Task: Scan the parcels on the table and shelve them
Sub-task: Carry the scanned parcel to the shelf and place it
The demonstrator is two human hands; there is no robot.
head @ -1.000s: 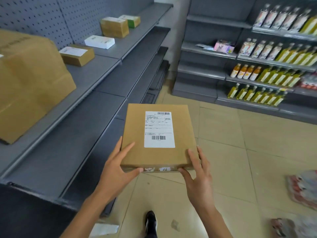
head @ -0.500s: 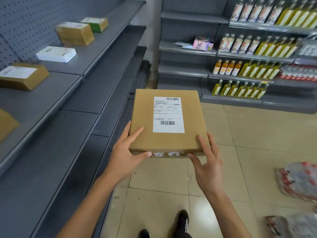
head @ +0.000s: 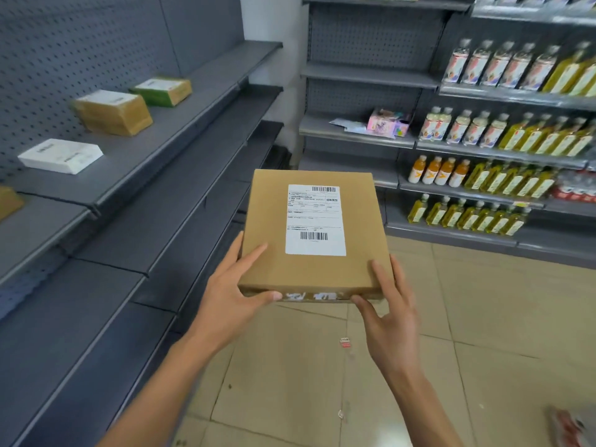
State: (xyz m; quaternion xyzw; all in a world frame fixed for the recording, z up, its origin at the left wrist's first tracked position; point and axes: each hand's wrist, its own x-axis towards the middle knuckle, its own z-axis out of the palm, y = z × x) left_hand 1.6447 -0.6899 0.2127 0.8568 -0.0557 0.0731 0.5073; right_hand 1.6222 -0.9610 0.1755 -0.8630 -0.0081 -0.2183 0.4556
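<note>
A flat brown cardboard parcel (head: pixel 271 259) with a white shipping label facing up is held in front of me above the floor. My left hand (head: pixel 232 295) grips its near left corner, thumb on the front edge and fingers over the top. My right hand (head: pixel 387 304) grips the near right corner the same way. To my left run grey metal shelves (head: pixel 180 130). On an upper shelf lie a white parcel (head: pixel 59 156), a brown parcel (head: pixel 113 112) and a green-and-brown parcel (head: pixel 163 88).
Straight ahead and to the right stand shelves (head: pixel 483 150) stocked with bottles of oil and drinks, plus a pink packet (head: pixel 387 124). The floor is beige tile. A red-and-white package (head: pixel 571 427) lies at the lower right corner.
I have walked forward along the left shelves with the parcel held in both hands. The large brown box and the labelled brown parcel on the left have slid out of view.
</note>
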